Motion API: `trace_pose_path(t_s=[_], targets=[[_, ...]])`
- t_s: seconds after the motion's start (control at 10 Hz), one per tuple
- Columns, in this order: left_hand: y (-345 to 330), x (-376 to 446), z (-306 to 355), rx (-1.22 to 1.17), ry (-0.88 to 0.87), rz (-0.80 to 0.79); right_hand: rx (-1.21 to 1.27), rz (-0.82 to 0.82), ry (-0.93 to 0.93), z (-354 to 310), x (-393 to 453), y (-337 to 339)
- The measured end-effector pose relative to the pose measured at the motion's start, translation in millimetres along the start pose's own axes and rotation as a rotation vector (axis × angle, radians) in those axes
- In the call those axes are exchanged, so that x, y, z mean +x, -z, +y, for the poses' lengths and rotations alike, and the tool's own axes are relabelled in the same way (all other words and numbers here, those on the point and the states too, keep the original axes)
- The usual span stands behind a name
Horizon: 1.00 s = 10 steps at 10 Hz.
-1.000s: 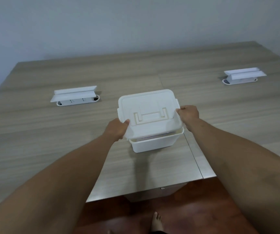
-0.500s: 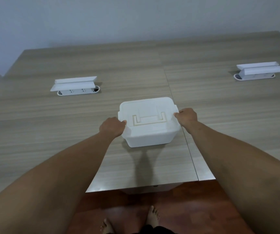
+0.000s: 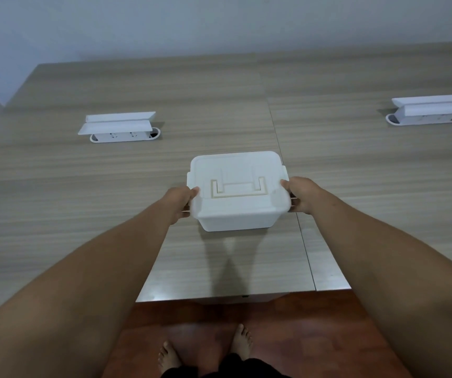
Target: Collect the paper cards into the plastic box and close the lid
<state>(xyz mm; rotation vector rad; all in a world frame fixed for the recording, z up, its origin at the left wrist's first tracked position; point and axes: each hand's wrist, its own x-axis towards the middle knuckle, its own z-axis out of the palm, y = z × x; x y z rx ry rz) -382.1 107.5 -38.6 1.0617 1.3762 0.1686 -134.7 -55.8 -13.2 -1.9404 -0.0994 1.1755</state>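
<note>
Since the earlier frames, the lid had come down from its tilted position and lay flat on the white plastic box; no gap showed between them any more. Seen from the head camera, the box sat on a wood-grain table, near its front edge and just left of a seam in the tabletop; a flat handle lay folded into a recess on the lid. The left hand was curled around the box's left side, thumb on the lid's edge; the right hand gripped the right side the same way. The cards could not be seen. Two white socket units stood well apart behind, one to the left, one to the far right; bare feet rested on the reddish floor.
</note>
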Motion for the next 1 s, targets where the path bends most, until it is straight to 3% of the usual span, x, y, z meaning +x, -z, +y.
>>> trace_pose_path(t_s=[0.1, 0.2, 0.3, 0.4, 0.6, 0.8, 0.9, 1.0], targets=[[-1, 1, -3, -0.163, 0.022, -0.007, 0.043, -0.062, -0.02, 3, 5, 4], [1, 1, -1, -0.158, 0.003, 0.072, 0.039, -0.026, -0.011, 2, 7, 5], [-1, 4, 3, -0.089, -0.032, 0.188, -0.08, 0.115, 0.059, -5, 9, -1], [-11, 1, 6, 0.12, -0.086, 0.296, -0.258, 0.249, 0.165, -10, 7, -10], [-26, -14, 3, 0.431, -0.275, 0.492, -0.444, 0.345, 0.261, -4, 4, -23], [-30, -19, 7, 0.557, -0.349, 0.511, -0.498, 0.302, 0.302, -5, 0, -19], [-38, -20, 6, 0.673, -0.526, 0.528, -0.515, 0.285, 0.344, -3, 0, -16], [-49, -16, 13, 0.844, -0.665, 0.442, -0.449, 0.331, 0.457, -5, -8, -14]])
